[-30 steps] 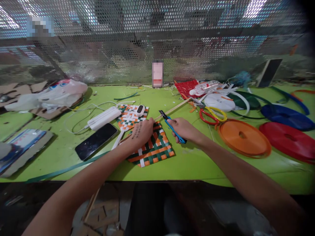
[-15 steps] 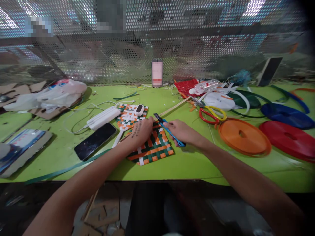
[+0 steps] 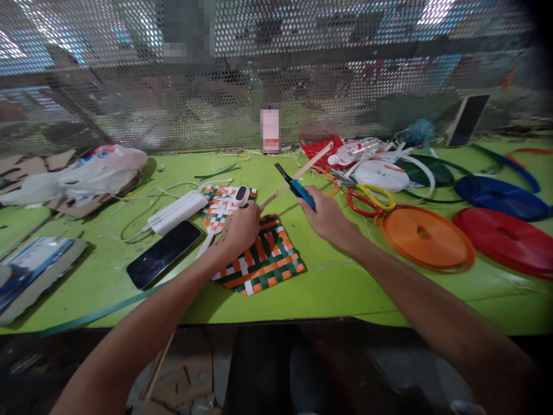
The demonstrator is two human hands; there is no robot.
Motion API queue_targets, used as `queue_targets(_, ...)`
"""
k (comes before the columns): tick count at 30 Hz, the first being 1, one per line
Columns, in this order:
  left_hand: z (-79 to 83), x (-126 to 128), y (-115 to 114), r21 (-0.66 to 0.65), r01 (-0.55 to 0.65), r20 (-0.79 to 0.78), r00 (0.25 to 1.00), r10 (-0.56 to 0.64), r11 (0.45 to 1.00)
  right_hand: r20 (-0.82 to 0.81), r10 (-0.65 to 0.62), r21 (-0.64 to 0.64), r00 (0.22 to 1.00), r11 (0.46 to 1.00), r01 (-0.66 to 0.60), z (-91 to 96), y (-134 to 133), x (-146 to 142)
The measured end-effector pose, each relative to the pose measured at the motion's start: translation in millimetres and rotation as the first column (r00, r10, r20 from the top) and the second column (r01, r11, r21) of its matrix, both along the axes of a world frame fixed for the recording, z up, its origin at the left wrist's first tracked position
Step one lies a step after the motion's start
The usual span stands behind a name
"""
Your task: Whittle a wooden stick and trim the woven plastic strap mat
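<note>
My left hand [image 3: 238, 229] is closed around the near end of a thin wooden stick [image 3: 302, 170], which rises up and to the right off the table. The hand rests on a mat woven from orange, green and white strips [image 3: 259, 259]. My right hand [image 3: 325, 216] grips a blue utility knife [image 3: 298, 187] with its black tip pointing up and left, right beside the stick. A second woven mat [image 3: 220, 208] lies just behind the left hand with a small white device [image 3: 241, 195] on it.
On the green table [image 3: 328, 288]: a black phone [image 3: 164, 253], a white power bank [image 3: 177, 208] with cable, a plastic bag [image 3: 86, 170], red-and-yellow scissors [image 3: 370, 200], orange [image 3: 427, 237], red [image 3: 507, 242], blue [image 3: 501, 197] and white [image 3: 382, 174] strap reels. Perforated metal screen [image 3: 129, 86] behind.
My left hand has lifted the stick's far end off the table. My right hand has risen with the knife, moving away from the mat toward the stick.
</note>
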State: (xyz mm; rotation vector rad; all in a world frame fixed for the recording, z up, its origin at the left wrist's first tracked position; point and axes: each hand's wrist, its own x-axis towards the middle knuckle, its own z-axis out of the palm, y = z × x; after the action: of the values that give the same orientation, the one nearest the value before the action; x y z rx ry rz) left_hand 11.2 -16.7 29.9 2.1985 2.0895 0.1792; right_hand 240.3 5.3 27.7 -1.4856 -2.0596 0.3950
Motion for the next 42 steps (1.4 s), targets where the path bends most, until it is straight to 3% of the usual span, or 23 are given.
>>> queue_targets(3,5.5,-1.0,-1.5,-0.001,0.016,0.024,1.0,-0.016,1.0,-0.069,0.037,-0.074,0.997,0.996,-0.042,0.2,-2.6,-2.5)
queue_targets(7,-0.9,-4.5,0.4,-0.031,0.001,0.007,1.0,-0.001,1.0,-0.098,0.029,-0.175,0.995,0.983,-0.046,0.9,-4.2,-2.9)
queue_targets(12,-11.6,-11.0,4.8,-0.066,-0.013,-0.039,0.999,0.01,0.998,-0.084,0.049,-0.189,0.995,0.98,-0.064,1.4,-6.4,-4.7)
queue_targets(19,-7.2,-10.4,4.0,-0.075,-0.014,-0.062,0.998,0.01,0.997,0.017,0.03,-0.224,0.999,0.974,-0.025,1.3,-6.5,-6.0)
queue_targets(29,-5.5,-10.8,5.0,-0.094,-0.02,-0.044,0.999,0.016,0.995,0.125,0.148,-0.04,0.981,0.989,-0.144,-8.0,-8.5,-5.1)
queue_targets(35,-8.3,-10.7,6.1,-0.085,-0.034,-0.048,0.998,0.03,0.996,0.26,0.12,-0.046,0.958,0.993,-0.112,-4.8,-14.4,-6.9)
queue_targets(42,-9.2,-10.2,5.3,-0.075,-0.014,-0.039,0.999,0.011,0.997,0.238,0.109,-0.053,0.965,0.994,-0.099,-11.0,-11.2,-6.3)
